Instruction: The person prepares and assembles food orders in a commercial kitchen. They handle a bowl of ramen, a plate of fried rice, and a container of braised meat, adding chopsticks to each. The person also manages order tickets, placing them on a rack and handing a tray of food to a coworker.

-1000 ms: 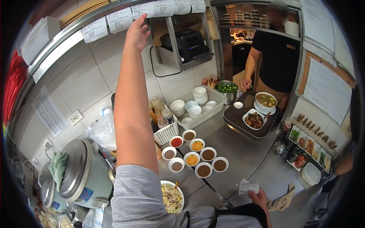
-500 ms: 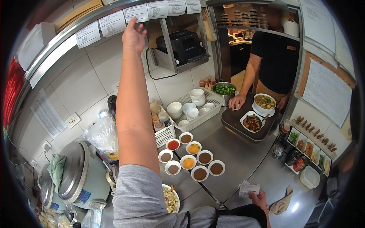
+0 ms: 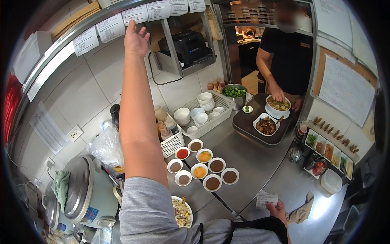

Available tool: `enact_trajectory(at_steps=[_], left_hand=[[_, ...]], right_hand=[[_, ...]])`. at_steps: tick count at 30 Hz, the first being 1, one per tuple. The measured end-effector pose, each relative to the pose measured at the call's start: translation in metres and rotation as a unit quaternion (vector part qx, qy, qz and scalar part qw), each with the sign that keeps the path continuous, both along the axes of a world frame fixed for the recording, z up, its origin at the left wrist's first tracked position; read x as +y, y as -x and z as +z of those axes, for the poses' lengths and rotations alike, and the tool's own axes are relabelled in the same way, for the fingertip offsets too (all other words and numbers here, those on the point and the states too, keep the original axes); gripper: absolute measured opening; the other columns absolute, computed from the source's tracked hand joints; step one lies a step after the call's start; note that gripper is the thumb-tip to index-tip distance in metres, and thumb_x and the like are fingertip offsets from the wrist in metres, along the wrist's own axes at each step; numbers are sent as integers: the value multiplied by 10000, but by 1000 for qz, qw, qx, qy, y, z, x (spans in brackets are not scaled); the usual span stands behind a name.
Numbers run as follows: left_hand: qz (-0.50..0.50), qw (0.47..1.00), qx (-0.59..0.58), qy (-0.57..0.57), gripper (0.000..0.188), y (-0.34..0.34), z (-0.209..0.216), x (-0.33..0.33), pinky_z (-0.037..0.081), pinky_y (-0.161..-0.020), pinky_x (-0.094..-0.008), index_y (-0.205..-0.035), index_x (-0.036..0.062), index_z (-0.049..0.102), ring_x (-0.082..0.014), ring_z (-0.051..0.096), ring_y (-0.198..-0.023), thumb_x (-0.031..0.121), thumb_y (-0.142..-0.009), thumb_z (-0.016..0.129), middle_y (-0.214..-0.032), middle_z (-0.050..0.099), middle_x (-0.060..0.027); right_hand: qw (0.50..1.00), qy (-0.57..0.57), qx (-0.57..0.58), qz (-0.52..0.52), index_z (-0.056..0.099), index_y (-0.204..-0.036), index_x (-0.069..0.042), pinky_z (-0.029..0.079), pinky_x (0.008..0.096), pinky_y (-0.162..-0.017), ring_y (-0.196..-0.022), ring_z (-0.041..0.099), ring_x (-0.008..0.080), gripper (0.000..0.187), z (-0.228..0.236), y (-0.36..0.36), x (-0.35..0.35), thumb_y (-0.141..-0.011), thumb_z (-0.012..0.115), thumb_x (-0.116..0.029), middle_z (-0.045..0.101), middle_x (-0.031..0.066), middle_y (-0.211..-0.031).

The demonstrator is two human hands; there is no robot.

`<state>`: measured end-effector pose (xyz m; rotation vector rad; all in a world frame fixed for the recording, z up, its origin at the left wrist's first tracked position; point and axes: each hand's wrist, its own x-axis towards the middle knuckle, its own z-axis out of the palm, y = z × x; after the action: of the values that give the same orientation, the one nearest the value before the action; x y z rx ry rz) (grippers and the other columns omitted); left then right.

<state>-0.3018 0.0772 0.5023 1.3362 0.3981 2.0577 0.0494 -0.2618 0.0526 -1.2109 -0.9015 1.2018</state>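
Note:
My left arm reaches up to the metal rail. There my left hand [image 3: 136, 42] is raised, fingers apart, with its index fingertip at the lower edge of a white order slip [image 3: 135, 14]. Several more slips hang along the same rail. Low at the right, my right hand [image 3: 278, 210] pinches a small printed paper slip [image 3: 267, 200] above the steel counter [image 3: 252, 162]. Several small white bowls of brown, red and yellow sauce, such as one brown sauce bowl [image 3: 212, 183], stand between my arms. A plate of fried rice [image 3: 182, 212] is partly hidden by my sleeve.
Across the pass, a co-worker's hand [image 3: 278, 93] is over a soup bowl [image 3: 278, 105] on a dark tray [image 3: 243, 122], beside a dish of dark stew [image 3: 266, 125]. A bowl basket [image 3: 221, 107], rice cookers [image 3: 95, 191] and a brown cloth [image 3: 301, 209] surround the counter.
The co-worker's hand has moved from the tray's left side to the soup bowl. A small dish with green citrus now shows on the tray. My hands keep nearly the same pose.

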Motion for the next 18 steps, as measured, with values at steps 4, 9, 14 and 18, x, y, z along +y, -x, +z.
enact_trajectory(at_steps=[4,9,14,18], left_hand=[[-113,980,162,31,285,-40,-60,-14,397,-586,-267,-937,106,500,-104,517,-694,331,-765,536,-838,539,-13],[-404,701,572,134,342,-172,-201,-94,406,-668,-240,-1002,70,514,-110,528,-798,328,-832,368,-867,553,-38],[-640,392,651,114,573,-234,-330,-157,407,-667,-253,-1041,44,518,-142,530,-825,507,-842,247,-1002,545,-77],[-732,265,607,159,725,-269,-386,-208,399,-674,-259,-1087,47,498,-163,527,-852,633,-783,196,-1038,529,-93]], right_hand=[[1000,14,-23,-16,544,-943,11,426,235,-690,-766,522,85,172,3,-1,-2,-795,516,-73,590,34,-851],[990,-11,-113,-80,540,-959,10,423,248,-706,-787,533,111,207,20,-12,-23,-788,517,-104,590,52,-870],[973,11,-200,-114,553,-940,-1,415,262,-704,-770,522,120,235,35,-26,-27,-787,529,-178,588,44,-849],[978,-8,-93,-184,533,-958,-8,419,234,-660,-740,513,82,220,42,-31,-62,-816,496,-172,579,33,-833]])
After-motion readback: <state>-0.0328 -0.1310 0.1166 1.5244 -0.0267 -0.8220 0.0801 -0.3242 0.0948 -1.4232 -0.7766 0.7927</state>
